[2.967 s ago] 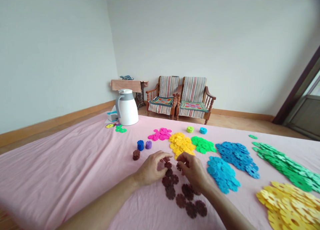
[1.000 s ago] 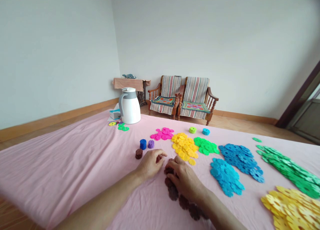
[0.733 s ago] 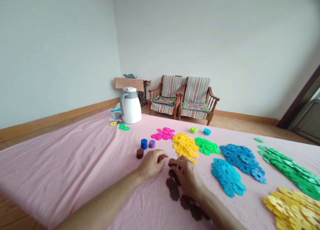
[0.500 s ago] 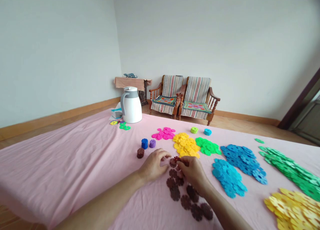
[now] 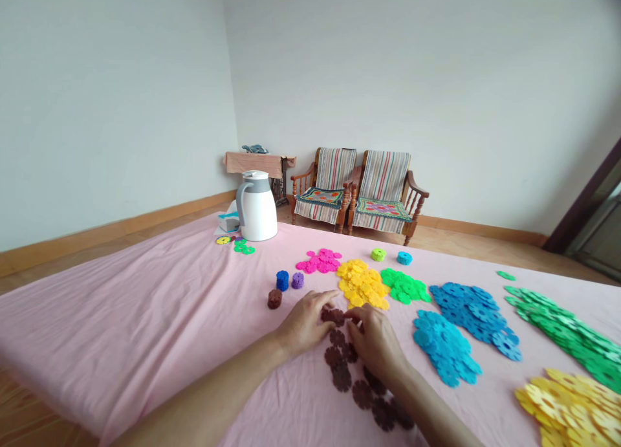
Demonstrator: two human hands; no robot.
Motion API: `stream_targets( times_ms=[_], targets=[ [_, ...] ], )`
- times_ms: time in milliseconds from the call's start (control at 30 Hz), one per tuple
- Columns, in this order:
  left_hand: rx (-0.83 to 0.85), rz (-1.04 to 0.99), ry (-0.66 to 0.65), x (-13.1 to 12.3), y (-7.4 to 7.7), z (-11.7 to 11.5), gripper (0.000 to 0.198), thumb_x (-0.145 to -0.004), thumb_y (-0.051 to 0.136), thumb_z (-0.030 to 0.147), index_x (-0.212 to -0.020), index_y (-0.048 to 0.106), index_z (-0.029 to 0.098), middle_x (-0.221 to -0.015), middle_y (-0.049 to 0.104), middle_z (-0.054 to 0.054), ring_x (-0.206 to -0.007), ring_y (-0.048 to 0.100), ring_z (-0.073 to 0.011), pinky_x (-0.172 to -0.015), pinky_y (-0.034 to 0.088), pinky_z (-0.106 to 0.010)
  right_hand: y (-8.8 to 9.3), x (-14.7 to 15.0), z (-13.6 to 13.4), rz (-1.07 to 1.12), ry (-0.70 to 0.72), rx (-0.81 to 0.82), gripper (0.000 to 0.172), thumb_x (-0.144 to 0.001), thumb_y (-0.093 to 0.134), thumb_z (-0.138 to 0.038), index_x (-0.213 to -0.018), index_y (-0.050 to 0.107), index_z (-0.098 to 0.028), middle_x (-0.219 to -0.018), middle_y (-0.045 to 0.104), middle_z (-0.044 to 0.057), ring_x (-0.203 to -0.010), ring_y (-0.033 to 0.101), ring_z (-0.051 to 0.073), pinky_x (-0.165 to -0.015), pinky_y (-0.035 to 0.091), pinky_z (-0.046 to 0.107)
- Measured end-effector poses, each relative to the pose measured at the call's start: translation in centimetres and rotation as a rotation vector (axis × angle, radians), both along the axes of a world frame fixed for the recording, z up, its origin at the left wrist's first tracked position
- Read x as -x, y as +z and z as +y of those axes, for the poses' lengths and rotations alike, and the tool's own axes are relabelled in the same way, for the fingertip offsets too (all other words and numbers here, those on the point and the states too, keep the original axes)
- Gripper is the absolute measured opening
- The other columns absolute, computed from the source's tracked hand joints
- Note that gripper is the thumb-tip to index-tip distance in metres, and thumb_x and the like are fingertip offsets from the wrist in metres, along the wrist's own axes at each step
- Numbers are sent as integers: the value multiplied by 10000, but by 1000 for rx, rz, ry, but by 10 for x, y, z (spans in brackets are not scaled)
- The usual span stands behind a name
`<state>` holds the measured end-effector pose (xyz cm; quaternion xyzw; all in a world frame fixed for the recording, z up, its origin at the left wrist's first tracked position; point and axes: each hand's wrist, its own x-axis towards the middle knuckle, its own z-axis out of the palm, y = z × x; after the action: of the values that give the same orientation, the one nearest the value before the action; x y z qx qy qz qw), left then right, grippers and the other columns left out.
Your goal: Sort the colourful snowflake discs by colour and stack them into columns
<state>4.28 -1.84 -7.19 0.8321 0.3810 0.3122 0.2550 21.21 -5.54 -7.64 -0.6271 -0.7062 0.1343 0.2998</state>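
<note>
Several brown flower-shaped discs [image 5: 361, 393] lie in a loose trail on the pink cloth, partly under my right forearm. At the trail's far end, a few brown discs [image 5: 332, 316] sit between my hands. My left hand [image 5: 306, 319] is at their left side, thumb and fingers curved apart around them. My right hand [image 5: 372, 334] pinches at their right edge, its fingertips close together on a brown disc. A small brown stack [image 5: 274, 299] stands left of my left hand, near a blue stack [image 5: 282, 280] and a purple stack [image 5: 297, 280].
Pink [image 5: 319, 261], yellow [image 5: 363, 284], green [image 5: 405, 286] and blue [image 5: 468, 314] disc piles spread beyond and right of my hands. A white jug [image 5: 258, 207] stands at the table's far left. Two wooden chairs [image 5: 383, 188] are behind the table.
The dark red disc seen at my right fingertips no longer shows. Brown discs between my hands now lie spread sideways. The view has shifted slightly.
</note>
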Motion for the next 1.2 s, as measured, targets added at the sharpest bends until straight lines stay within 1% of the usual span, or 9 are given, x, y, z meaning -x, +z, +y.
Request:
stream_targets(
  times_ms=[167,267,433,533,633,833,933,1067,1200],
  targets=[
    [30,-43,24,-1,-1,1,591,-663,590,53,-1224,509,218,-966,645,-24,-899,580,-174,-823,472,-290,-3,3,-4,-30,20,-9,266,-800,439,-138,-908,680,-166,-829,622,77,-753,608,161,-725,417,254],
    [18,-86,2,-4,-3,2,584,-662,599,55,-1218,514,209,-1003,634,-34,-941,574,-176,-845,472,-289,-4,4,-4,-7,31,-12,274,-794,443,-126,-929,677,-170,-823,615,67,-742,599,155,-713,415,248],
    [38,-114,-61,-5,-6,3,618,-664,593,27,-1247,487,203,-1093,608,-56,-975,572,-172,-905,453,-303,-5,3,-3,31,31,-14,254,-771,462,-113,-888,678,-177,-821,625,54,-751,592,153,-708,412,241],
    [26,-70,-11,-1,-4,4,674,-642,670,93,-1271,464,217,-1111,602,-62,-1031,544,-199,-946,419,-341,-5,0,-3,26,6,-10,244,-756,457,-103,-820,679,-180,-800,631,50,-736,590,153,-693,412,239],
    [35,-10,22,2,0,4,684,-634,699,134,-1273,468,216,-1029,632,-51,-994,552,-200,-920,423,-334,-6,-2,-3,30,5,1,261,-737,457,-92,-799,689,-193,-788,637,46,-747,595,158,-711,412,246],
    [52,-11,-51,1,3,2,614,-677,610,73,-1262,482,208,-903,683,-16,-908,576,-177,-868,433,-305,-6,1,-3,63,19,1,281,-723,461,-87,-792,708,-200,-777,644,42,-728,596,156,-688,415,245],
    [75,-35,-62,1,3,2,634,-665,592,52,-1270,477,200,-912,678,-23,-843,597,-157,-814,454,-278,-7,3,-3,75,19,-2,274,-731,460,-100,-805,707,-194,-762,636,40,-707,589,151,-680,416,244],
    [77,-35,-61,2,3,1,640,-652,593,45,-1265,484,194,-900,678,-25,-838,598,-155,-797,457,-269,-7,4,-3,101,28,-24,258,-736,455,-108,-803,691,-188,-767,626,37,-696,577,144,-668,408,245],
    [82,-36,-41,3,3,2,659,-646,610,68,-1276,472,206,-964,665,-34,-848,599,-154,-788,460,-270,-2,2,-6,78,26,-2,146,-709,496,-127,-711,633,-179,-710,593,18,-637,541,130,-603,379,234]
  ],
)
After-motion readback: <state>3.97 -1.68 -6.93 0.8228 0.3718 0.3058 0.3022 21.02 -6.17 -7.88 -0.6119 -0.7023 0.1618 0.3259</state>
